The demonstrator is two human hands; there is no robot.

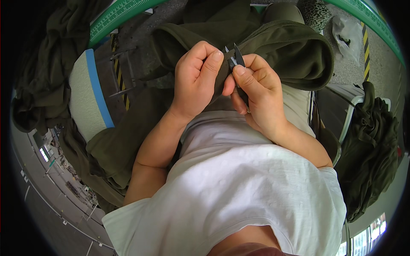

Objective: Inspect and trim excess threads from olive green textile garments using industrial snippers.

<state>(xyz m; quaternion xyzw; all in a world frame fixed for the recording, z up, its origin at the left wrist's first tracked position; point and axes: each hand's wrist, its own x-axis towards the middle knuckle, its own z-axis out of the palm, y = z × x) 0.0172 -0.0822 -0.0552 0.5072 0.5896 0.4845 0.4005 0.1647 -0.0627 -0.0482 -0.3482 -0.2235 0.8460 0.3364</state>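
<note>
Speckled floor [344, 76] lies beyond the right hand [261, 87] grasping thread snips [240, 59], blades [237, 52] forward, seemingly astride olive fabric [220, 80] pinched just leftward by the left hand [197, 81].

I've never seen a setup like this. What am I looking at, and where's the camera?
There's no robot here: these are a person's bare hands, seen from a wide camera on their head looking down, which bends straight edges. The left hand pinches dark green cloth, which spreads beyond the hands. The right hand holds small dark snips, blades at the cloth's edge. More green fabric is heaped at the right. The white shirt is the wearer's own.
</note>
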